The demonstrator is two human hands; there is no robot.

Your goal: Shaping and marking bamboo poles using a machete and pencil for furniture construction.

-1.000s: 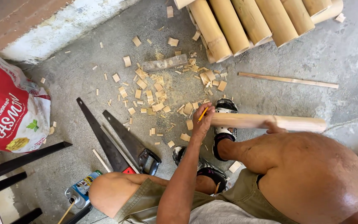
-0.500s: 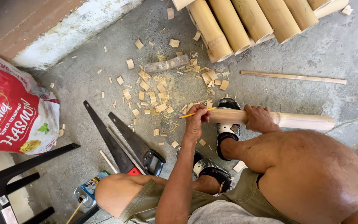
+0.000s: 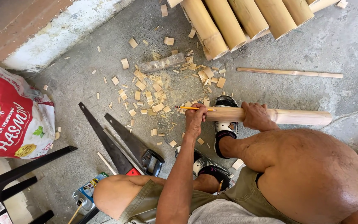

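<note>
My left hand (image 3: 195, 118) holds a yellow pencil (image 3: 193, 108) with its tip at the left end of a pale bamboo pole (image 3: 286, 116). That pole lies crosswise on the concrete floor, over my sandalled foot (image 3: 225, 124). My right hand (image 3: 255, 116) grips the pole from above, just right of the foot. My knees and shorts fill the bottom of the view.
Two hand saws (image 3: 125, 143) lie left of my feet, with a small can (image 3: 85, 193) below them. Several thick bamboo culms (image 3: 237, 20) are stacked at the top. Bamboo chips and sawdust (image 3: 154, 91) litter the floor. A red sack (image 3: 11, 116), a black chair leg (image 3: 17, 174) and a thin bamboo strip (image 3: 289, 73) are nearby.
My left hand has brought the pencil to lie across the pole's left end. My right hand has slid left along the pole toward my foot.
</note>
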